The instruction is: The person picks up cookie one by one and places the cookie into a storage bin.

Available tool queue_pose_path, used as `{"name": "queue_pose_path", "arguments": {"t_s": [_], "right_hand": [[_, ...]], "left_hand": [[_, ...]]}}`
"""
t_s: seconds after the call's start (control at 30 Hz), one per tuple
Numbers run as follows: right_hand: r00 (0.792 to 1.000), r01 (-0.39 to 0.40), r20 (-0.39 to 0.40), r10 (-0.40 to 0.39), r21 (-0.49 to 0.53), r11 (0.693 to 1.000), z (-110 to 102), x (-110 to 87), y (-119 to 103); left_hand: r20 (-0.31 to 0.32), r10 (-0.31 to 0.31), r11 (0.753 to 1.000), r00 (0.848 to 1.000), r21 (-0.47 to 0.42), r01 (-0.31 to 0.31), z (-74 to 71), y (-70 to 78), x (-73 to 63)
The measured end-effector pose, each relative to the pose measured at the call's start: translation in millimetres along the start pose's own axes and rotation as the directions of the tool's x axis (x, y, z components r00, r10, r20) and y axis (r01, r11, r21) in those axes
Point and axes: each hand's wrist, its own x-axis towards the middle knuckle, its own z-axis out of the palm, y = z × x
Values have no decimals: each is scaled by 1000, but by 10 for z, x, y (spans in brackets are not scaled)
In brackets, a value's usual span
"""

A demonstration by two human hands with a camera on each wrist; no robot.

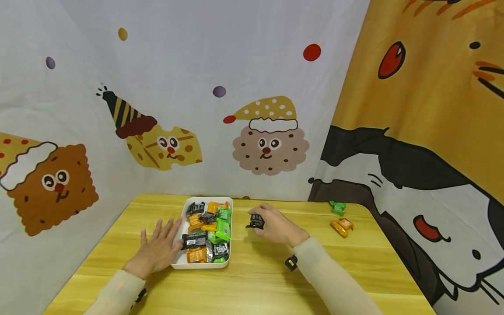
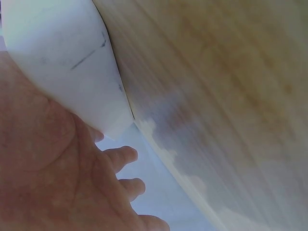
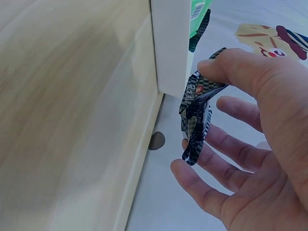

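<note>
My right hand (image 1: 277, 225) pinches a black wrapped snack packet (image 1: 257, 221) between thumb and fingers, over the table to the right of the white tray. Up close in the right wrist view, the wrapper of this packet (image 3: 196, 108) has a checkered pattern and a small red mark. My left hand (image 1: 157, 250), fingers straight and spread, lies against the left side of the tray (image 1: 201, 266). Inside the tray are several wrapped snacks, among them a black packet (image 1: 194, 239), a green packet (image 1: 222, 229) and an orange packet (image 1: 196, 254).
On the right of the wooden table (image 1: 252, 288) lie a green packet (image 1: 337, 208) and two orange ones, the nearer an orange packet (image 1: 339, 229). A printed cloth (image 1: 260, 52) with cartoon figures hangs behind the table's far edge and along its sides.
</note>
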Motion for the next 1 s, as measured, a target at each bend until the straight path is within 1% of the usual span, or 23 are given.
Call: {"name": "queue_pose_path", "arguments": {"t_s": [0.13,0.4,0.63,0.7,1.0], "right_hand": [[1000,9,7,-9,0,1000,-3,56,-71],[998,60,6,-60,-1,998,17,200,-201],[997,76,11,-76,-12,997,74,320,-302],[997,76,12,-76,-21,997,92,356,-330],[994,105,48,-102,-70,992,135,517,-516]], "left_hand": [[4,-4,1000,1000,-7,4,1,6,0],[-4,-4,1000,1000,-5,4,-9,24,10],[-32,8,999,999,-46,-9,58,-37,32],[-38,10,999,999,-51,-12,58,-43,28],[-11,-4,1000,1000,7,4,21,-2,17]]}}
